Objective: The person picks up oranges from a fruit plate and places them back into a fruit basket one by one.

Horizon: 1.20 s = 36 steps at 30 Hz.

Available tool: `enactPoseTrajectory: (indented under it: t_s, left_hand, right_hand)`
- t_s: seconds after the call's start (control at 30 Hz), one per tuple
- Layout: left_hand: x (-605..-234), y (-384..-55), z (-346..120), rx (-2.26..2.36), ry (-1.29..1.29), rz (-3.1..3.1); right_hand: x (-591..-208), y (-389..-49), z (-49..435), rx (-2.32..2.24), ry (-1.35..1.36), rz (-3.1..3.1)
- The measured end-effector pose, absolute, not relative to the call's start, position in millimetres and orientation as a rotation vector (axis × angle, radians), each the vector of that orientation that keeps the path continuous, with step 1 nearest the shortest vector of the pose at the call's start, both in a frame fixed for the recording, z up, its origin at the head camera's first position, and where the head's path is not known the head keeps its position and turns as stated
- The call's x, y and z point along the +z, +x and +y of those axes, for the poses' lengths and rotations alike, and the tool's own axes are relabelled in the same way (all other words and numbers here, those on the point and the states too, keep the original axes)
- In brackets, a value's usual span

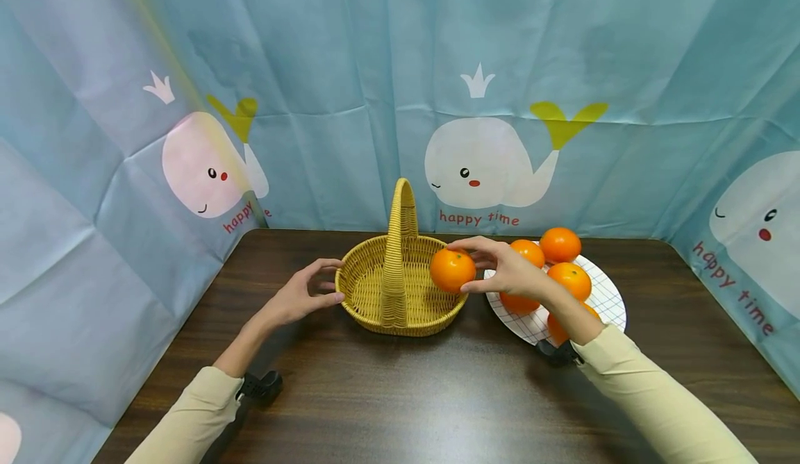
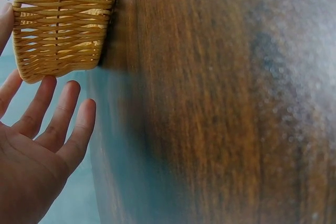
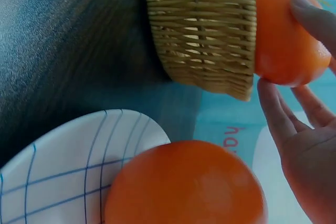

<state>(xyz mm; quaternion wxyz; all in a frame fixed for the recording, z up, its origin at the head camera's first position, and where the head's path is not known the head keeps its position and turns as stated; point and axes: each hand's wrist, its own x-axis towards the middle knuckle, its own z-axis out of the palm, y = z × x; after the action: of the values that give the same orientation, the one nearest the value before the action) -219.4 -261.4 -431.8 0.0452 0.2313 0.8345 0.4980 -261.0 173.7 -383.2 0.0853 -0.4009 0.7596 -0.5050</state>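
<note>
A yellow wicker basket point(image 1: 369, 313) with a tall arched handle stands on the table. My right hand point(image 1: 509, 269) holds an orange point(image 1: 453, 271) between thumb and fingertips, over the basket's right rim. In the right wrist view the orange point(image 3: 286, 38) is level with the top edge of the basket point(image 3: 202, 35). On the other side, my left hand point(image 1: 300, 290) has its fingertips and thumb at the left rim. Its fingers are spread and fairly straight in the left wrist view, close against the end of the basket point(image 2: 63, 30).
Right of the basket, a white plate point(image 1: 609, 299) with a dark grid pattern carries several more oranges point(image 1: 570, 280), partly hidden by my right forearm. The dark wooden table point(image 1: 400, 394) ends at a light blue curtain point(image 1: 350, 103) printed with whales.
</note>
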Motion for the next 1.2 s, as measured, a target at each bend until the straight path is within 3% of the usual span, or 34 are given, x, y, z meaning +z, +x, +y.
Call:
enactPoseTrajectory:
  t_s: [0.43,1.2]
  left_hand:
    - [-430.4,-218.7,-258.2,1.548,0.716,2.522]
    - [-433.1,-219.5,-260.6,1.554,0.711,2.517]
  right_hand:
    - [-379.3,-260.3,181.7,-1.614,-1.148,2.254]
    - [-359.4,-252.8,284.6,-1.522,-0.902,2.607]
